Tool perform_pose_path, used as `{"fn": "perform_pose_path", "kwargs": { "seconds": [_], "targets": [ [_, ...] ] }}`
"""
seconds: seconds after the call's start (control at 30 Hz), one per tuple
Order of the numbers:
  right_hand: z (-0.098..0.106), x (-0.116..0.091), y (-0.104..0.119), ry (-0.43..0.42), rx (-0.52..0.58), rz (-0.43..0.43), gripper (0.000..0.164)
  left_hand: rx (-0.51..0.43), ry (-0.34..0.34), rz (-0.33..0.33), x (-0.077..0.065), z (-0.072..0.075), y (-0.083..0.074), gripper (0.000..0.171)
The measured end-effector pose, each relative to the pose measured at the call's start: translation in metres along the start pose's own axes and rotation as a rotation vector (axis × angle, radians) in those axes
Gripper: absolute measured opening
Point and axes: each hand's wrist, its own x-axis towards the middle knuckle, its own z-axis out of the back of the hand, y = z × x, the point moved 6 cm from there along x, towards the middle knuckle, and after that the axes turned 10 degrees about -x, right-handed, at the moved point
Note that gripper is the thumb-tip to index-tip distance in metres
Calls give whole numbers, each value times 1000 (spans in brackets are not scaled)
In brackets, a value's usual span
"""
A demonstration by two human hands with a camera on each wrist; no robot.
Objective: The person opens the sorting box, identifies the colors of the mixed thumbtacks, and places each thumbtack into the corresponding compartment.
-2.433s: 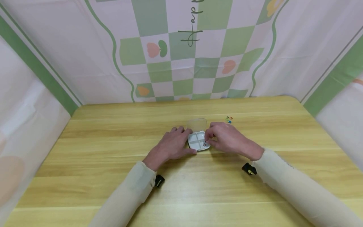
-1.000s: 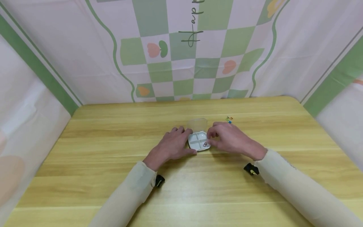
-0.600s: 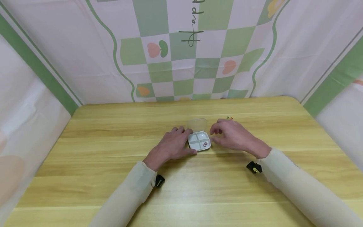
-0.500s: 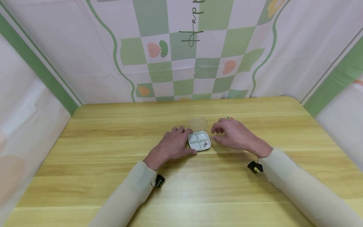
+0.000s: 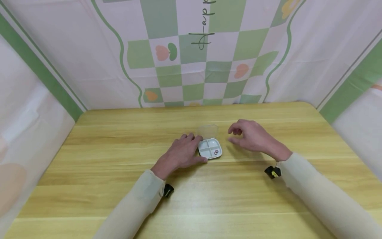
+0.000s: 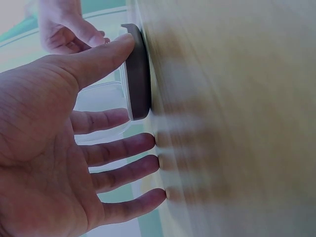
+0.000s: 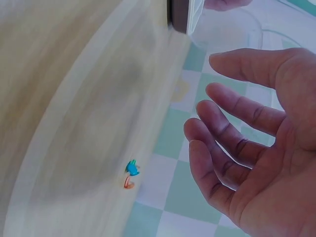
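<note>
A small white pill box (image 5: 205, 153) with a four-part tray lies on the table, its clear lid (image 5: 208, 130) folded back. Tiny reddish ring-like bits (image 5: 216, 152) lie in its near right compartment. My left hand (image 5: 182, 152) holds the box at its left side, thumb at the near edge and index finger at the far corner; the other fingertips touch the table. To the right of the box, my right hand (image 5: 252, 136) hovers with fingers loosely bent and nothing between them. Small blue and orange bits (image 7: 131, 169) lie on the table near it, hidden in the head view.
The wooden table (image 5: 104, 149) runs back to a printed cloth (image 5: 194, 73) with green checks. More cloth hangs at both sides. A black wrist device (image 5: 273, 172) hangs under the right sleeve, and another (image 5: 168, 190) under the left.
My right hand has drawn away from the tray, up and to the right, and now covers the coloured bits in the head view. A second reddish bit shows in the compartment. My left hand stays put.
</note>
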Motion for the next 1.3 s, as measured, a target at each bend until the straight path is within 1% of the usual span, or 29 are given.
{"fn": "perform_pose_path", "kwargs": {
  "seconds": [0.27, 0.57, 0.97, 1.3],
  "targets": [
    [-1, 3, -13, 15, 5, -29, 27, -1, 0, -2, 0, -1, 1, 76],
    [-1, 6, -27, 9, 4, -57, 30, -15, 0, 0, -1, -1, 1, 76],
    [-4, 4, -47, 14, -31, -116, 33, -12, 1, -4, 0, -2, 1, 76],
    [-5, 5, -57, 14, -36, -138, 31, -3, -4, -7, 1, -1, 1, 75]
  ]
}}
